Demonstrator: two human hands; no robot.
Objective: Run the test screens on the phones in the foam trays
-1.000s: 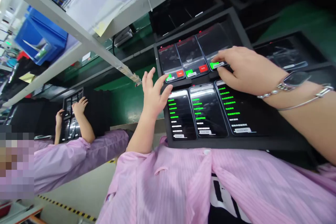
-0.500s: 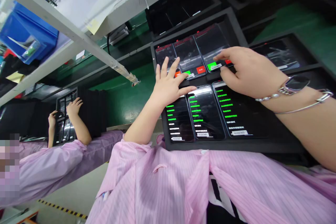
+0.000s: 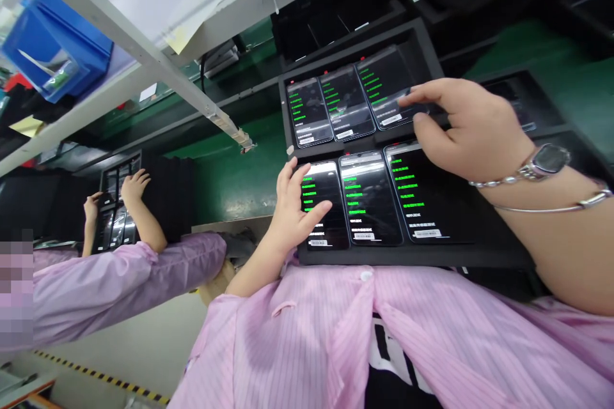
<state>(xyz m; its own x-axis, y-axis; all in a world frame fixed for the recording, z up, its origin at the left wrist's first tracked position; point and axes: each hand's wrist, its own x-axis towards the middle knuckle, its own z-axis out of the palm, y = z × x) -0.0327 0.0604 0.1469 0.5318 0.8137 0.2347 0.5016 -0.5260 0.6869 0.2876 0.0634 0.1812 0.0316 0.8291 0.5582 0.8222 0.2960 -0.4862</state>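
Observation:
A black tray (image 3: 412,257) holds two rows of three smartphones, their screens lit with green text lists. My left hand (image 3: 298,208) rests with spread fingers on the lower-left phone (image 3: 319,182). My right hand (image 3: 463,128), wearing a watch and bangle, has its index finger on the upper-right phone (image 3: 381,80). The lower-middle phone (image 3: 369,198) and lower-right phone (image 3: 426,198) sit beside my hands. The upper-left phone (image 3: 309,112) and upper-middle phone (image 3: 346,102) are untouched. Neither hand grips anything.
A second black phone tray (image 3: 522,99) lies partly behind my right hand. A co-worker's hands (image 3: 135,186) work at another phone tray (image 3: 118,230) on the left. Above stand a white shelf rail (image 3: 144,57) and a blue bin (image 3: 55,45). A green mat (image 3: 225,185) lines the bench.
The upper-row screens changed from red and green buttons to green text lists. My left hand moved from the upper row down onto the lower-left phone. My right hand stayed near the upper-right phone.

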